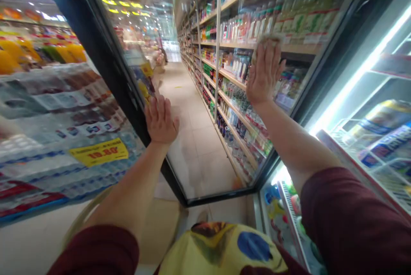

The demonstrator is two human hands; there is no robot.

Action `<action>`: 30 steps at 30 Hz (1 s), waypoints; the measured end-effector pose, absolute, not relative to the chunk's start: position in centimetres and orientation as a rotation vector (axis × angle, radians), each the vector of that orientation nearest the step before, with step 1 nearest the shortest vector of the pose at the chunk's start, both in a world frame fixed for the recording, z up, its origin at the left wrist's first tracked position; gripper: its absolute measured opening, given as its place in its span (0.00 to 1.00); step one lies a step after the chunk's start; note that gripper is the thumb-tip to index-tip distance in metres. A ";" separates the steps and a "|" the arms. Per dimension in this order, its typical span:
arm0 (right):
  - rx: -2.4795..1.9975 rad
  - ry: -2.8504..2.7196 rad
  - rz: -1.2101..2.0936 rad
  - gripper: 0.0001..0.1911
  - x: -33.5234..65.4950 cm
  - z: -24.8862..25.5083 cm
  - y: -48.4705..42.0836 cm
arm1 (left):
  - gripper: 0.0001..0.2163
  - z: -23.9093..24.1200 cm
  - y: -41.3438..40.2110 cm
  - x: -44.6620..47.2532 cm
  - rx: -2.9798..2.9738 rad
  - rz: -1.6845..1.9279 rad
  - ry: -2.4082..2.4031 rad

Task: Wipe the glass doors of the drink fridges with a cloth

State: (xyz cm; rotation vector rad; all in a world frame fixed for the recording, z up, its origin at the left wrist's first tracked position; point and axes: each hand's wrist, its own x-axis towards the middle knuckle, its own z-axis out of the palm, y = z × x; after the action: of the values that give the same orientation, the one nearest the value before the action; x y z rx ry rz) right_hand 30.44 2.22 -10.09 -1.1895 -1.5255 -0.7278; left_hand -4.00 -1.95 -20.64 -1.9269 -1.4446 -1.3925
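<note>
A glass door [199, 159] with a black frame [105, 61] stands open in front of me. My left hand [161, 120] lies flat on the glass beside the left frame, fingers stretched and holding nothing. Higher up and to the right, my right hand [265, 69] presses a light-coloured cloth [271, 37] against the pane. Only the cloth's edge shows above the fingertips; the palm and fingers cover the rest. Both arms are extended forward.
To the right is a lit refrigerated cabinet with wire shelves [375, 155] and packaged cans [382, 123]. Stacked bottle packs [64, 99] with a yellow price sign [100, 152] stand left. Bottle shelves [237, 78] and an aisle floor [195, 138] show in the glass area.
</note>
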 end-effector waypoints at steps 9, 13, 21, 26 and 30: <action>-1.088 -2.069 -0.645 0.30 29.2 -10.9 1.7 | 0.54 -21.1 -1.1 -3.4 -1.920 -1.393 -1.667; -1.158 -1.712 -0.702 0.32 27.0 -7.9 1.9 | 0.55 -21.3 -0.7 -2.7 -1.863 -1.450 -1.693; -0.806 -2.245 -0.872 0.33 20.7 -3.3 0.8 | 0.47 -22.4 0.7 -3.4 -1.831 -1.428 -1.563; -0.943 -1.972 -0.891 0.34 18.7 -5.1 1.1 | 0.47 -22.6 1.3 -3.8 -1.824 -1.458 -1.530; -0.632 -2.390 -0.842 0.31 20.3 -9.5 1.6 | 0.46 -22.5 1.2 -3.7 -1.847 -1.368 -1.562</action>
State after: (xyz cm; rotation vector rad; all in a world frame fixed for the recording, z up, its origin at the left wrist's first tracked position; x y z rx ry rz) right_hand 20.30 1.59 -9.51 -0.6316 -2.3895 -0.8424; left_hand -3.71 1.22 -22.48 -1.8473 -1.5621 -1.3680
